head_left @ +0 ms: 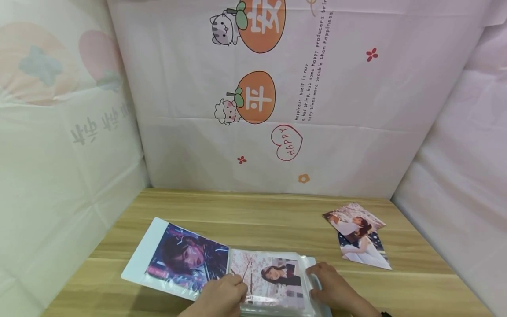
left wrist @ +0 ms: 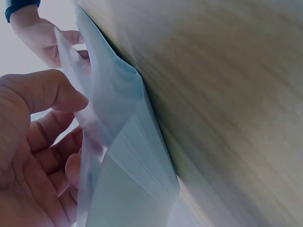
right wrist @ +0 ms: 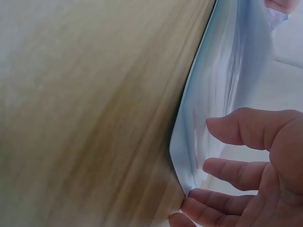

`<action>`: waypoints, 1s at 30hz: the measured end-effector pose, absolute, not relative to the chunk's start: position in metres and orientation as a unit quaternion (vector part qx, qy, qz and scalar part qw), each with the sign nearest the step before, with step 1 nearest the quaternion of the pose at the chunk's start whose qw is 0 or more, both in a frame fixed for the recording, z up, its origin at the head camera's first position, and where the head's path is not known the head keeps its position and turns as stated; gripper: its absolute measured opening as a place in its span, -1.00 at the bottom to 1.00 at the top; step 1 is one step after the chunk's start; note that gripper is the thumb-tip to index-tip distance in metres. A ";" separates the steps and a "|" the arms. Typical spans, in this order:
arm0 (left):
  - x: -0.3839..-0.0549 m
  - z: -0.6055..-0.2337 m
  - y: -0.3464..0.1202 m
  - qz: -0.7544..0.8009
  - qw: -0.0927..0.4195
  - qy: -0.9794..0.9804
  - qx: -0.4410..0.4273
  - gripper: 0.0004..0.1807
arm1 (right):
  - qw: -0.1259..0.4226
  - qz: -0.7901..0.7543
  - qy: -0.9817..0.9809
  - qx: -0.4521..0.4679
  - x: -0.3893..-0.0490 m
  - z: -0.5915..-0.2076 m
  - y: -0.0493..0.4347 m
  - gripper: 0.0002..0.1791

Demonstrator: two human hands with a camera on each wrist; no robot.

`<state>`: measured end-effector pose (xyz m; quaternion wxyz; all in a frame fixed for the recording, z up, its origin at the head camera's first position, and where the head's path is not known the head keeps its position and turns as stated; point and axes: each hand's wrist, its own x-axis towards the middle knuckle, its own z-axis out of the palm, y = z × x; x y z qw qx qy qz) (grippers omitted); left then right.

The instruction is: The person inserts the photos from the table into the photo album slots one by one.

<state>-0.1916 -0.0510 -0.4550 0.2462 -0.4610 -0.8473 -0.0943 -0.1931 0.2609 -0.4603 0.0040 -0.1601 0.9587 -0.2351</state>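
A photo album (head_left: 134,259) lies open, a neon-toned portrait on its left side. Its right side has a photo of a long-haired person among blossoms (head_left: 265,281), with clear sleeve film (left wrist: 85,118) over it. My left hand (head_left: 222,297) bends its fingers over the lower left of that page, and its thumb meets the film at the fingertips. At the album's right edge my right hand (head_left: 336,288) touches the loose sleeve margin, thumb and fingers spread apart. In the right wrist view its lower fingers rest near the album's white cover corner (right wrist: 182,165).
Two loose photos (head_left: 356,237) overlap on the wooden table (head_left: 245,215) at the back right. A printed white cloth (head_left: 336,158) stands behind the table, and plain folds of cloth (head_left: 455,185) close in the right side. A dark band circles the right wrist.
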 end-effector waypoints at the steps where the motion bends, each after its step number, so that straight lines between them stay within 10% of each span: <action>1: -0.191 -0.455 -0.050 -0.094 0.248 -0.849 -0.458 -0.74 | 0.005 -0.236 0.959 -0.160 -0.193 -0.460 0.261 -0.55; 30: -0.189 -0.453 -0.048 -0.149 0.292 -0.843 -0.428 -0.72 | -0.010 -0.228 0.957 -0.181 -0.193 -0.463 0.262 -0.57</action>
